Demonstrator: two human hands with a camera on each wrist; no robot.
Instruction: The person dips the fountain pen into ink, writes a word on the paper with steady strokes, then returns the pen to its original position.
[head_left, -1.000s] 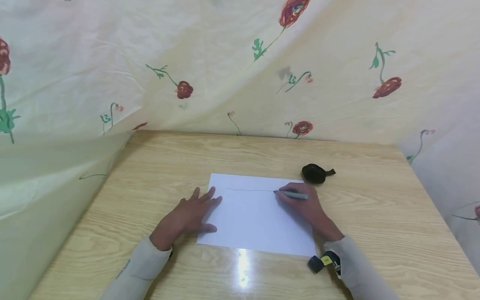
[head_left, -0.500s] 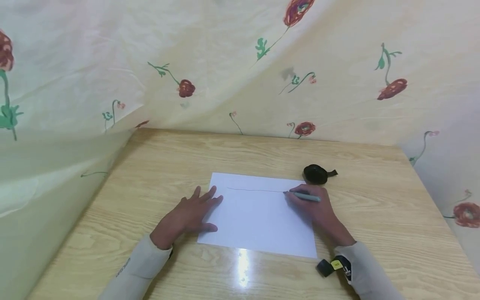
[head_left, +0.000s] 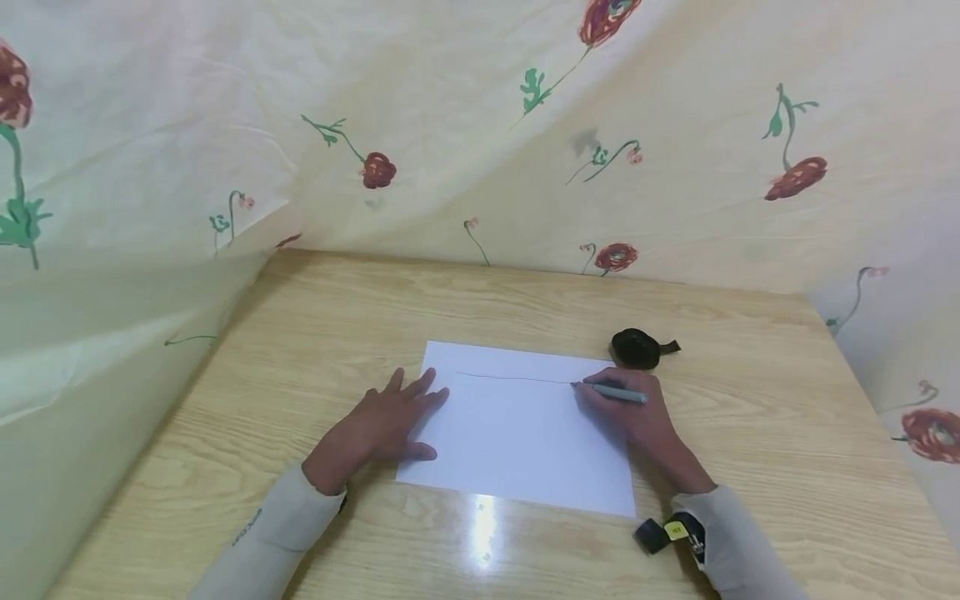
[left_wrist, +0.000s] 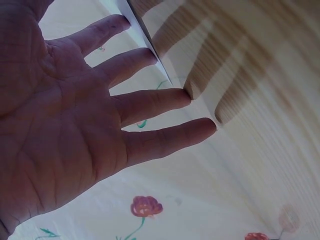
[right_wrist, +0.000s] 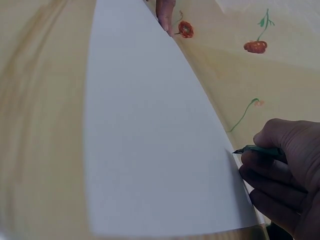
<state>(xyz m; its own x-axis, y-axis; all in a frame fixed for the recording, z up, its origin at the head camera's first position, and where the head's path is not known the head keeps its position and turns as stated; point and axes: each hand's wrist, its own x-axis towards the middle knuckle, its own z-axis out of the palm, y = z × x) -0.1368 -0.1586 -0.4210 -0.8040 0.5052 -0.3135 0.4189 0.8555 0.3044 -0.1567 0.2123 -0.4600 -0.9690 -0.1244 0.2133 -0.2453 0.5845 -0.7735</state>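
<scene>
A white sheet of paper (head_left: 517, 442) lies on the wooden table, with one thin dark line drawn across its upper part. My right hand (head_left: 633, 408) pinches a grey-green pen (head_left: 621, 393) between thumb and fingers; its tip touches the paper at the line's right end. In the right wrist view the same pen (right_wrist: 262, 151) pokes out from the curled fingers. On the sheet's left edge rests my left hand (head_left: 384, 423), fingers spread and straight. The left wrist view shows that palm (left_wrist: 65, 130) from below, fingertips on paper and table.
A black round object with a short tab (head_left: 636, 348), perhaps a tape roll, lies just beyond the paper's top right corner. The wooden table (head_left: 765, 400) meets a flower-patterned cloth (head_left: 450, 100) at the back and sides.
My right hand has slid to the right with the pen, and the drawn line has grown longer that way. The left hand stays in place on the paper. The view has shifted slightly.
</scene>
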